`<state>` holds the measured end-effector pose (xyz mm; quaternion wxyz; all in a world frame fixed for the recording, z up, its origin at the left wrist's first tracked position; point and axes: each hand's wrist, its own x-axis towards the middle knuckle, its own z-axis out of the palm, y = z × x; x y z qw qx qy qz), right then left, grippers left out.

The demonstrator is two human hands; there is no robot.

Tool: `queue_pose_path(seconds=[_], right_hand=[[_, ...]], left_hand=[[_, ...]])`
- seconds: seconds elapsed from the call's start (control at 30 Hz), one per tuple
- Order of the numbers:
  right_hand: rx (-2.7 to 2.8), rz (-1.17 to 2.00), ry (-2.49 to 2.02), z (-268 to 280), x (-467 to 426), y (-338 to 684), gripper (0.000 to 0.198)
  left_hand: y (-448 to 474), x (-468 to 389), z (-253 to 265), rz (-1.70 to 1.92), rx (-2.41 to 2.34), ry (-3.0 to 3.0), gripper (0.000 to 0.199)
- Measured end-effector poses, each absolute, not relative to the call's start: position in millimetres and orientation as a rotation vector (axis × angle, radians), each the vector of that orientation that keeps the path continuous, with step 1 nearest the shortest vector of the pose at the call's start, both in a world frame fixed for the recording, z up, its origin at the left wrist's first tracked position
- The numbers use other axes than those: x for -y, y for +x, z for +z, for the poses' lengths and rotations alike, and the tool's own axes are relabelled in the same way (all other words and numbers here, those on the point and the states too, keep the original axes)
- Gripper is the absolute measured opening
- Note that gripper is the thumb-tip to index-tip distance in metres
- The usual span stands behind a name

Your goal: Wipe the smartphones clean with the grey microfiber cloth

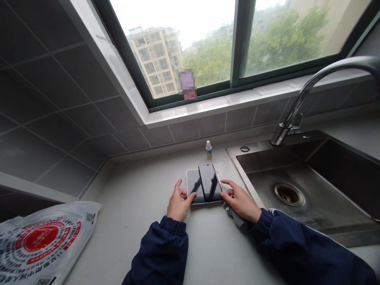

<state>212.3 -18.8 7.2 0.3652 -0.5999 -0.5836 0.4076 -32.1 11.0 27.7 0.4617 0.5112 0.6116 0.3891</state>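
A black smartphone (210, 184) lies screen up over the right part of a wider, pale-edged tablet-like device (194, 186), whose dark glossy face shows on the left. My left hand (179, 202) grips the wider device at its left edge, thumb on the lower front and fingers at the side. At the other side my right hand (240, 200) holds the smartphone's right edge between thumb and fingers; whether it also grips the device beneath is hidden. A crumpled grey cloth (234, 213) is partly under my right hand. Beyond the phone stands a small white-capped bottle (209, 150).
The light countertop (142, 190) runs along a tiled wall under a window. On the right are a steel sink (267, 174) and a curved chrome faucet (299, 99). A printed white plastic bag (44, 241) lies at the left front.
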Motion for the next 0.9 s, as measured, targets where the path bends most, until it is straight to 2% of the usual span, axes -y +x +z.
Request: queue_pose_path(seconds=[0.1, 0.23, 0.5, 0.9], right_hand=[[1.511, 1.027, -1.543, 8.4, 18.9, 212.4, 0.050], [1.527, 0.992, -1.552, 9.8, 19.2, 211.4, 0.050], [1.593, 0.940, -1.598, 15.9, 21.7, 210.3, 0.048], [1.594, 0.782, -1.638, 24.3, 24.1, 207.9, 0.041]], left_hand=[[-37.8, -15.6, 26.7, 0.927, -1.423, 1.198, 0.091], [-37.0, -16.2, 27.3, 0.794, -1.334, 1.141, 0.072], [-29.3, -12.9, 31.9, 0.736, -1.271, 1.027, 0.050], [-28.1, -11.8, 31.2, 0.889, -1.212, 0.888, 0.045]])
